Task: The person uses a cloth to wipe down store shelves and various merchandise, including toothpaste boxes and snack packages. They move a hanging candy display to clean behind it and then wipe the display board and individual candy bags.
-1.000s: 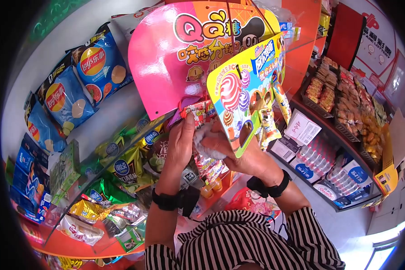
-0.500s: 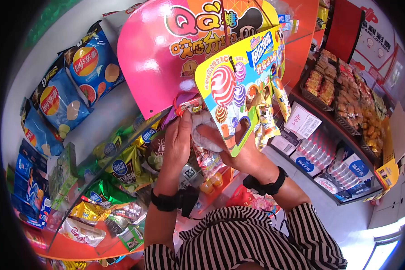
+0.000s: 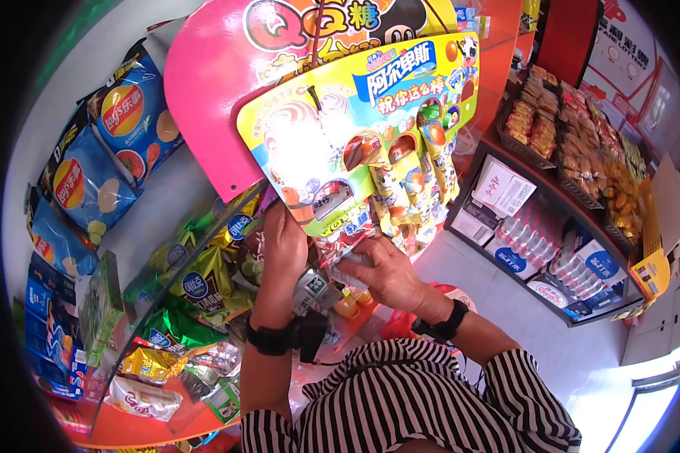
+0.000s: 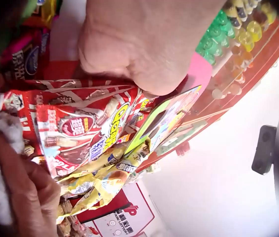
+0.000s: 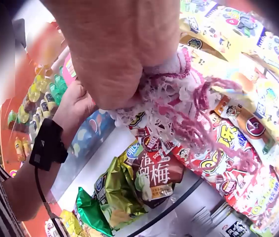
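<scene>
Cloth (image 5: 164, 94) – one, whitish, pink-fringed; in the right hand (image 3: 393, 278), fingers bent round it, against the red packets (image 4: 80, 128). Left hand (image 3: 283, 234) – beside the same packets, fingertips hidden behind the card (image 3: 415, 68) (how far open, and whether it grips anything, cannot be told). Card: yellow and blue, tilted, glare on its left part, overlapping the pink board (image 3: 204, 113) behind. Yellow packets (image 3: 394, 192): several, hanging by the card's lower edge. Blue bags (image 3: 128, 113): upper left. Green bags (image 3: 208, 293): below these. Far right: packaged snacks (image 3: 533, 124) above, bottles (image 3: 533, 234) beneath.
</scene>
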Tool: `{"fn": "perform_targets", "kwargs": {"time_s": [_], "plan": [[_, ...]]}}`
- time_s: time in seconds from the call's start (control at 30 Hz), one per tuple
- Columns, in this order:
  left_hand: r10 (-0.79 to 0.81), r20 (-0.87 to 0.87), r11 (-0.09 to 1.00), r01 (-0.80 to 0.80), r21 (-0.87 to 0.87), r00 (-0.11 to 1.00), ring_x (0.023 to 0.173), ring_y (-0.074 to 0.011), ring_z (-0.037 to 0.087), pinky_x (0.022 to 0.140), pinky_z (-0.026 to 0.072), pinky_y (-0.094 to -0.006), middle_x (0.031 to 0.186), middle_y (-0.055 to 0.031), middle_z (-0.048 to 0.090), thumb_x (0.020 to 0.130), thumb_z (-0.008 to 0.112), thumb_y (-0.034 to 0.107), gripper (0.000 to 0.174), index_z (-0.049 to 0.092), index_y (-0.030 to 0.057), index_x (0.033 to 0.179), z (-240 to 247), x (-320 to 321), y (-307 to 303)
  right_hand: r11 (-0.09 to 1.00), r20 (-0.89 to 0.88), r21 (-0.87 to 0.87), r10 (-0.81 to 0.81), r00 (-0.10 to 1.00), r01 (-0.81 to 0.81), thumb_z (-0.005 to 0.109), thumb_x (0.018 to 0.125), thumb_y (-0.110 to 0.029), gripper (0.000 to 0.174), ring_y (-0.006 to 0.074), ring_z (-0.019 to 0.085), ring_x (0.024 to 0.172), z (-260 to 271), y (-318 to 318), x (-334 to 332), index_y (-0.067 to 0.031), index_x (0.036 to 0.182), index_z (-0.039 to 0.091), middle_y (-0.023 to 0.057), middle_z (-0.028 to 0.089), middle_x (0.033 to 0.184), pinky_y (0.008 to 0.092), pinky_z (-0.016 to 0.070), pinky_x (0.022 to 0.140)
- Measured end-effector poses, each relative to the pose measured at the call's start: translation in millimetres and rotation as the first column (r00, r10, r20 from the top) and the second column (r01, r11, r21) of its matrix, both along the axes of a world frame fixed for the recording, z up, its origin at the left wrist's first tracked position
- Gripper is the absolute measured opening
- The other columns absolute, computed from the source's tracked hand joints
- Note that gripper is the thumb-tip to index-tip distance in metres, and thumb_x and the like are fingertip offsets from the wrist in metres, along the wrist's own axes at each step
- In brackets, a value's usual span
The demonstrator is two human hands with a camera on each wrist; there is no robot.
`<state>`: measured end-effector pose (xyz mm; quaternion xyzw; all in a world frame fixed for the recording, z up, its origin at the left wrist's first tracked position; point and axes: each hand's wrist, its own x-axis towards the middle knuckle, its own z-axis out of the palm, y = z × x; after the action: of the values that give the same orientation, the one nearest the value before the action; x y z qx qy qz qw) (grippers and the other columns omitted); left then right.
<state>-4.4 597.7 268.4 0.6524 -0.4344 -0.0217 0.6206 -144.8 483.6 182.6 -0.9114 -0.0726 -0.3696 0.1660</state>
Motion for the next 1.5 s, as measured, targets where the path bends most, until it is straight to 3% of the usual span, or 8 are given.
{"fn": "perform_targets", "kwargs": {"time_s": [0.2,0.47,0.83,1.07,1.23,1.33,1.4,1.5], "plan": [[-0.046,-0.120,0.998,0.040,-0.053,0.992,0.095,-0.0113,0.053,0.082,0.0438,-0.0275,0.106,-0.0081,0.059,0.098,0.041,0.015,0.029,0.051,-0.0073,0.115,3,-19,7,0.973,-0.026,0.230,-0.018,1.000,0.023,0.061,0.061,0.005,0.051,0.0310,0.054,0.097,-16,1,-18,-0.0141,0.109,0.064,0.0111,0.050,0.105,0.0352,0.0493,0.076],[0.285,0.234,0.958,-0.268,-0.103,0.929,0.096,-0.0111,0.054,0.086,0.0427,-0.0274,0.102,-0.0068,0.057,0.089,0.055,0.002,0.024,0.052,-0.0013,0.113,-35,-49,34,0.853,-0.018,0.522,0.014,1.000,-0.002,0.050,0.059,0.013,0.064,0.0332,0.053,0.100,-20,8,-25,-0.0100,0.119,0.057,0.0150,0.048,0.107,0.0368,0.0465,0.084],[-0.192,-0.362,0.979,0.205,-0.002,0.912,0.089,-0.0120,0.060,0.078,0.0477,-0.0243,0.102,-0.0124,0.062,0.089,0.058,0.002,0.040,0.040,-0.0053,0.125,-25,-64,20,0.819,-0.023,0.573,0.059,0.998,-0.035,0.051,0.060,0.011,0.062,0.0347,0.052,0.101,-27,26,-24,-0.0060,0.119,0.054,0.0173,0.048,0.107,0.0372,0.0447,0.088],[-0.556,-0.255,0.829,0.548,-0.110,0.791,0.095,-0.0166,0.059,0.083,0.0469,-0.0288,0.104,-0.0137,0.060,0.091,0.056,0.011,0.047,0.034,-0.0043,0.131,-6,-82,14,0.775,0.188,0.616,0.030,0.982,-0.141,0.055,0.061,0.011,0.052,0.0348,0.052,0.103,-41,25,-15,-0.0034,0.110,0.055,0.0174,0.048,0.111,0.0384,0.0442,0.086],[-0.546,-0.164,0.836,0.547,-0.043,0.821,0.093,-0.0165,0.059,0.082,0.0468,-0.0293,0.102,-0.0146,0.060,0.092,0.054,0.010,0.055,0.025,-0.0014,0.138,-3,-84,7,0.543,0.247,0.788,0.152,0.957,-0.290,0.063,0.074,0.002,0.035,0.0221,0.061,0.086,-27,18,3,-0.0039,0.107,0.055,0.0093,0.061,0.093,0.0318,0.0483,0.075],[-0.517,-0.168,0.855,0.516,-0.053,0.839,0.085,-0.0134,0.058,0.078,0.0470,-0.0268,0.098,-0.0119,0.062,0.094,0.051,0.008,0.055,0.024,0.0008,0.141,-4,-85,11,0.724,0.190,0.690,-0.190,0.963,0.007,0.062,0.077,-0.001,0.030,0.0170,0.062,0.080,5,26,8,-0.0031,0.107,0.057,0.0076,0.064,0.090,0.0295,0.0486,0.070],[-0.380,-0.081,0.918,0.386,0.089,0.921,0.081,-0.0114,0.058,0.075,0.0469,-0.0243,0.095,-0.0100,0.063,0.093,0.051,0.007,0.047,0.034,-0.0001,0.136,-7,-77,21,0.661,0.046,0.745,0.087,0.995,-0.092,0.057,0.084,-0.001,0.026,0.0138,0.061,0.082,-16,13,10,0.0000,0.110,0.057,0.0065,0.064,0.093,0.0267,0.0485,0.072],[-0.080,-0.030,0.996,0.078,-0.052,0.996,0.077,-0.0112,0.058,0.071,0.0471,-0.0249,0.090,-0.0074,0.062,0.089,0.055,0.004,0.042,0.043,0.0010,0.129,-25,-59,30,0.382,0.438,0.812,0.101,0.893,-0.442,0.049,0.091,0.000,0.021,0.0084,0.058,0.081,13,31,20,0.0022,0.111,0.056,0.0021,0.063,0.094,0.0231,0.0478,0.071]]}}
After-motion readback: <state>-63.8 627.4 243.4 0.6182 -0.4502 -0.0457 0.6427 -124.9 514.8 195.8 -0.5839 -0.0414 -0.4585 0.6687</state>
